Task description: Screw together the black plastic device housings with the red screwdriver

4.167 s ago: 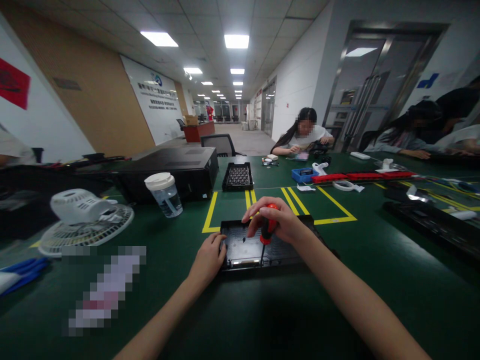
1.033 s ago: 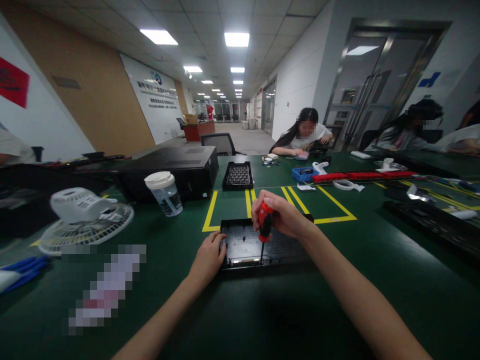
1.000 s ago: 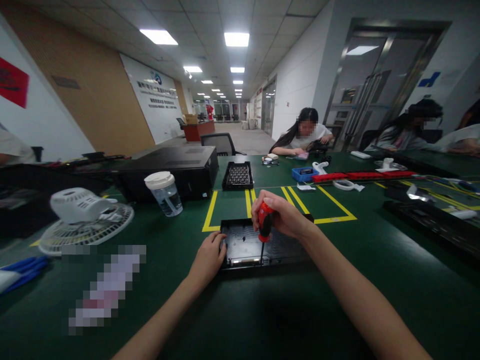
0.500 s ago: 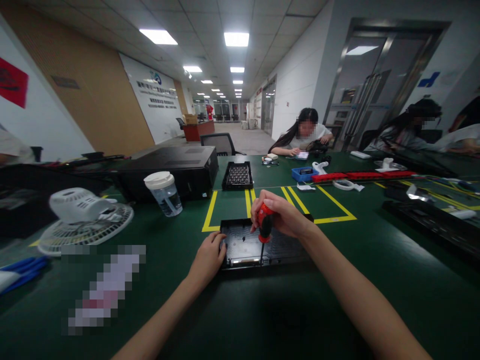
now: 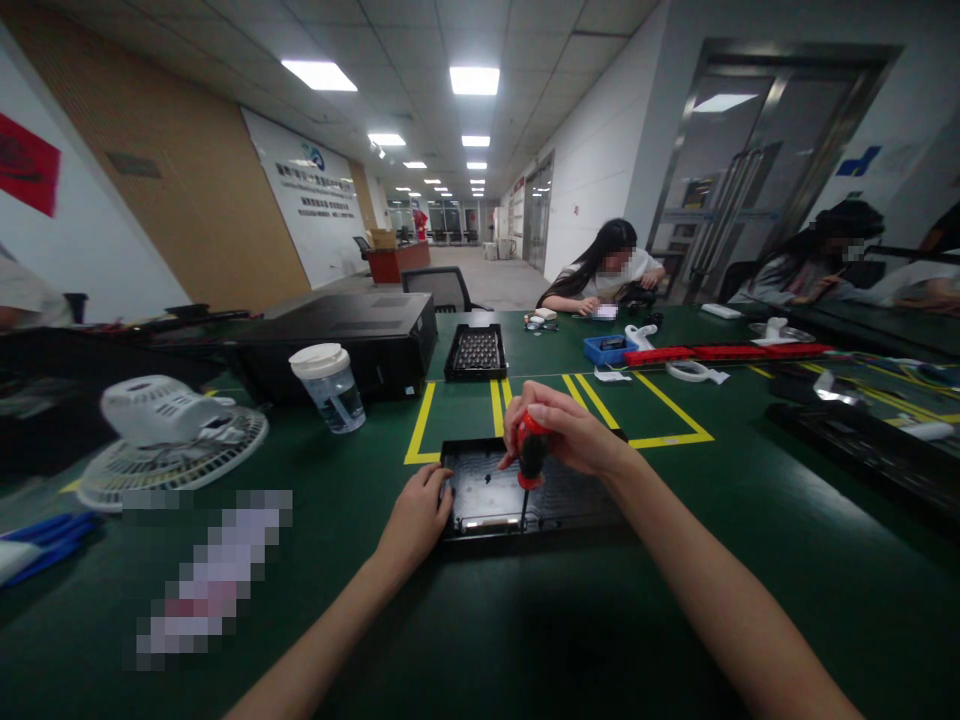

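Red-handled screwdriver (image 5: 532,455) standing upright in a black plastic tray (image 5: 487,492)
Right hand (image 5: 566,430) is clamping its handle; left hand (image 5: 416,515), fingers curled, is pressing the tray's left edge near the worktop's (image 5: 675,600) front.

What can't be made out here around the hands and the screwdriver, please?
Head view only:
Screwdriver tip: too small and dark to see what it meets in the panel.
Its handle: mostly wrapped by the right hand.
Left hand: gripping or just resting on the panel's edge, unclear.
Patch at left: pixelated.
Parts in the far tray: too small.
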`<state>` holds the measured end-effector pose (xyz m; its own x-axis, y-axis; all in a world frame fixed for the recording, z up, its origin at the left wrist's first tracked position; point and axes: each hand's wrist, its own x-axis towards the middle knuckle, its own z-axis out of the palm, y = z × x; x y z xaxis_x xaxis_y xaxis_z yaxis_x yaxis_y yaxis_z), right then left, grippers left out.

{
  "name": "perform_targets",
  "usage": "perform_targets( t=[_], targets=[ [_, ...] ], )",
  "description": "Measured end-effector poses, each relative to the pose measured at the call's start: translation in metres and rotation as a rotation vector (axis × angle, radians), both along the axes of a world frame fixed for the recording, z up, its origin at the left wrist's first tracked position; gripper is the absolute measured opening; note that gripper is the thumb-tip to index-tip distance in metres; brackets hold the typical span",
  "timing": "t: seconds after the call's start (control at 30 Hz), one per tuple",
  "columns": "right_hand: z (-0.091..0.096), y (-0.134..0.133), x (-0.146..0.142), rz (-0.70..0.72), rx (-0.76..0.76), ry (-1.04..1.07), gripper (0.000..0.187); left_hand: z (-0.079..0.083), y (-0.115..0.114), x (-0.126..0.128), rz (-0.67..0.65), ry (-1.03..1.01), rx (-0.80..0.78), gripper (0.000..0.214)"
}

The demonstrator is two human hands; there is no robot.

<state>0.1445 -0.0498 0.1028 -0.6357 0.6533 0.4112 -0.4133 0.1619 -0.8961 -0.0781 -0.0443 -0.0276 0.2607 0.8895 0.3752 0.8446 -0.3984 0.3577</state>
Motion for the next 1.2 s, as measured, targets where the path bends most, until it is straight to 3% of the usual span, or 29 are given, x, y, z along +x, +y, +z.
perform_targets(
  t=[0.97, 1.2],
  targets=[
    [0.0058, -0.0017, 0.0035, -0.296, 0.131, -0.171, 0.023, -0.0007, 0.0001, 0.0004, -0.003, -0.002, 0.008, 0.026],
    [0.0069, -0.0017, 0.0033, -0.456, 0.197, -0.270, 0.025, -0.0017, 0.0006, -0.0004, -0.001, -0.016, 0.001, 0.026]
  ],
)
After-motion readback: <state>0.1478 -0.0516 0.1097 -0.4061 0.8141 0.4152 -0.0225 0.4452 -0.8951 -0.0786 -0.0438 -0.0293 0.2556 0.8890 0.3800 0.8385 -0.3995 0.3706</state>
